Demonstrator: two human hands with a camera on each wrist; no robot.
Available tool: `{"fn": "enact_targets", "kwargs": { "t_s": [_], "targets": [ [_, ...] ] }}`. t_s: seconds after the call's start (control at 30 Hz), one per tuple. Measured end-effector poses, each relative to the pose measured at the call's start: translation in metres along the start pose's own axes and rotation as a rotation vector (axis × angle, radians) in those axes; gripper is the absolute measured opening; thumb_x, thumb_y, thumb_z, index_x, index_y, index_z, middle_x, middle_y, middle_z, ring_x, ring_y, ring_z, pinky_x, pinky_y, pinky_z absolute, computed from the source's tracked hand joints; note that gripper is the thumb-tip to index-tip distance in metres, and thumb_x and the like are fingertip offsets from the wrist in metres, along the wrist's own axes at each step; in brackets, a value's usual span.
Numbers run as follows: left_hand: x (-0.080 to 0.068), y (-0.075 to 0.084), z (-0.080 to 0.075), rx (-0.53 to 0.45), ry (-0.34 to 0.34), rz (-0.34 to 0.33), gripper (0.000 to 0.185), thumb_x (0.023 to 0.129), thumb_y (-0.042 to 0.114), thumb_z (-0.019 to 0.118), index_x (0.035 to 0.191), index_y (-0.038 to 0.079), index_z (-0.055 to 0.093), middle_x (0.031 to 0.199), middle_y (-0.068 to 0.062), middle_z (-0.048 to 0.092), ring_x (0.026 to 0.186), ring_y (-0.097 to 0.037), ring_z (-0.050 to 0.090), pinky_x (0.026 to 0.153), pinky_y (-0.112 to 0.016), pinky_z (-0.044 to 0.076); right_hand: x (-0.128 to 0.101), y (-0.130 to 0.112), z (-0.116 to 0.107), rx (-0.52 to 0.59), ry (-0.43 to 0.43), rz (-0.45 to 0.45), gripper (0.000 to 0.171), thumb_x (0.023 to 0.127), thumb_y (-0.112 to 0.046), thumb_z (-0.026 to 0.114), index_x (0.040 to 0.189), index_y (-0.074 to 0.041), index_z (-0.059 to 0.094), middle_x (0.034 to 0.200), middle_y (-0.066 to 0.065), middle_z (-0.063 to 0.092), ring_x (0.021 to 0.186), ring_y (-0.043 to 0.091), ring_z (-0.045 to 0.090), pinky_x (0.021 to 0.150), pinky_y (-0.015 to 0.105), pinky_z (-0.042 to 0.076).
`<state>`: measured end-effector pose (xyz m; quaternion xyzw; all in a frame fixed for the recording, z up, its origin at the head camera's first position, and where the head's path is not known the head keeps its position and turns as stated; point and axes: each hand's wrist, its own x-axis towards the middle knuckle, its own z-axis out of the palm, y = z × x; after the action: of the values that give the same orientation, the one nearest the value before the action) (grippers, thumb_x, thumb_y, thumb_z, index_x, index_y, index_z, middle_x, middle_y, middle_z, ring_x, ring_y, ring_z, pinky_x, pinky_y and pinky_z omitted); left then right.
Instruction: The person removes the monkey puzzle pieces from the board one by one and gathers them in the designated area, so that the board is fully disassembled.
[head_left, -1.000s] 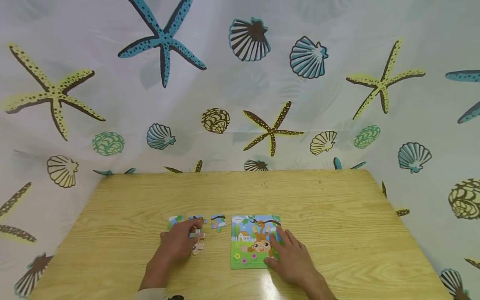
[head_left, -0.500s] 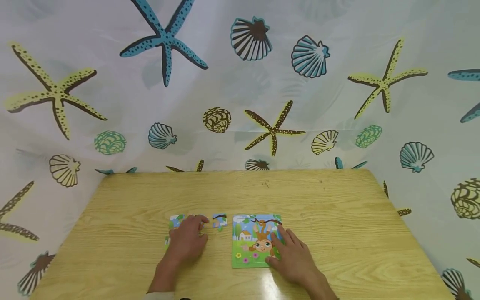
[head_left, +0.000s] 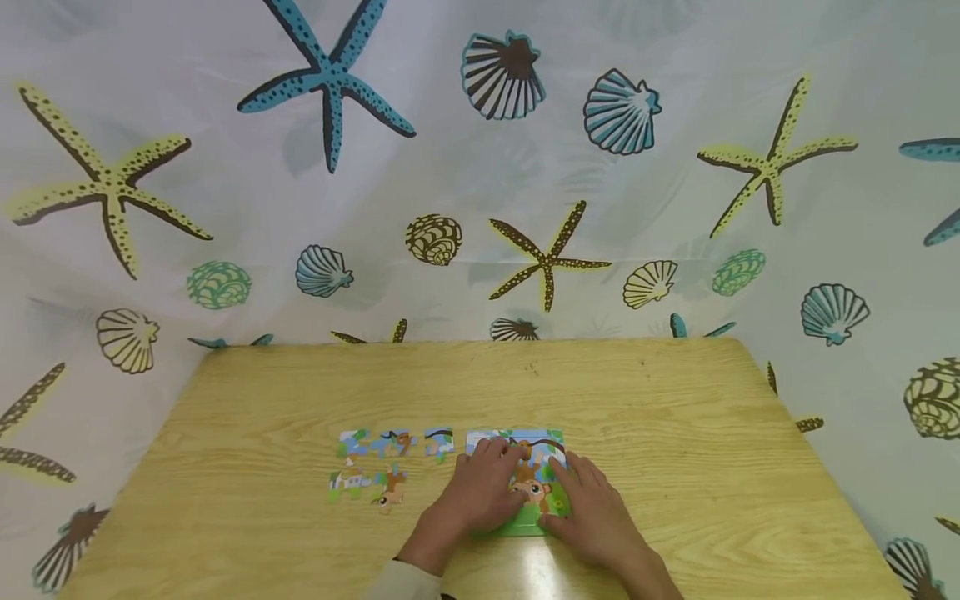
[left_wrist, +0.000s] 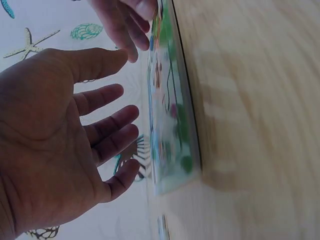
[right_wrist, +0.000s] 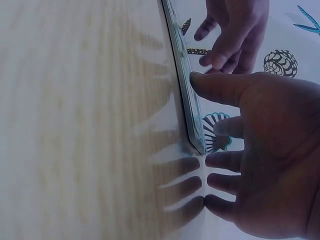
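Five pieces [head_left: 375,465] already lie loose on the table [head_left: 675,433] left of the puzzle board [head_left: 542,492], and most of the picture remains inside it, where the left hand [head_left: 480,492] and the right hand [head_left: 592,521] rest with relaxed, spread fingers

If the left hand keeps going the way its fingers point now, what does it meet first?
Probably the puzzle board: the left hand is open above it, fingers aimed at its far edge beside the right hand. Past that lies bare table. Its height over the board is unclear.
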<state>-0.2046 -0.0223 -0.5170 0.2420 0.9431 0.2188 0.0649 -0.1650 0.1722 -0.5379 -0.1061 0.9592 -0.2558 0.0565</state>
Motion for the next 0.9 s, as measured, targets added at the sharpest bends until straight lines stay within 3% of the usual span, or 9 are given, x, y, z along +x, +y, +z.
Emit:
{"fn": "enact_targets", "kwargs": {
  "t_s": [0.17, 0.4, 0.73, 0.9],
  "targets": [
    [0.011, 0.01, 0.007, 0.045, -0.046, -0.012, 0.056, 0.089, 0.04, 0.067, 0.138, 0.018, 0.05, 0.135, -0.005, 0.049, 0.123, -0.028, 0.044, 0.094, -0.059, 0.04, 0.0, 0.006, -0.003, -0.066, -0.005, 0.053, 0.082, 0.085, -0.054, 0.066, 0.148, -0.009, 0.038, 0.155, 0.017, 0.032, 0.144, 0.041, 0.025, 0.108, 0.067, 0.026],
    [0.019, 0.01, 0.019, 0.107, -0.048, -0.04, 0.049, 0.086, 0.047, 0.07, 0.124, 0.019, 0.058, 0.13, -0.001, 0.046, 0.117, -0.024, 0.045, 0.088, -0.052, 0.04, -0.001, 0.009, -0.006, -0.095, -0.029, 0.063, 0.081, 0.085, -0.054, 0.065, 0.146, -0.008, 0.04, 0.155, 0.017, 0.032, 0.144, 0.04, 0.026, 0.109, 0.065, 0.026],
    [0.036, 0.01, 0.021, -0.047, -0.07, -0.125, 0.043, 0.075, 0.035, 0.083, 0.103, 0.018, 0.055, 0.103, 0.001, 0.051, 0.107, -0.024, 0.048, 0.086, -0.053, 0.035, -0.001, 0.006, -0.009, -0.074, -0.029, 0.073, 0.079, 0.085, -0.053, 0.066, 0.146, -0.009, 0.042, 0.155, 0.016, 0.032, 0.144, 0.039, 0.026, 0.109, 0.065, 0.026],
    [0.038, 0.008, 0.024, -0.151, -0.053, -0.103, 0.025, 0.087, 0.024, 0.072, 0.098, 0.022, 0.05, 0.083, 0.009, 0.053, 0.086, -0.014, 0.05, 0.082, -0.051, 0.032, -0.001, 0.006, -0.01, -0.079, -0.033, 0.072, 0.078, 0.085, -0.052, 0.067, 0.145, -0.008, 0.043, 0.154, 0.017, 0.034, 0.144, 0.04, 0.027, 0.108, 0.064, 0.027]
  ]
}}
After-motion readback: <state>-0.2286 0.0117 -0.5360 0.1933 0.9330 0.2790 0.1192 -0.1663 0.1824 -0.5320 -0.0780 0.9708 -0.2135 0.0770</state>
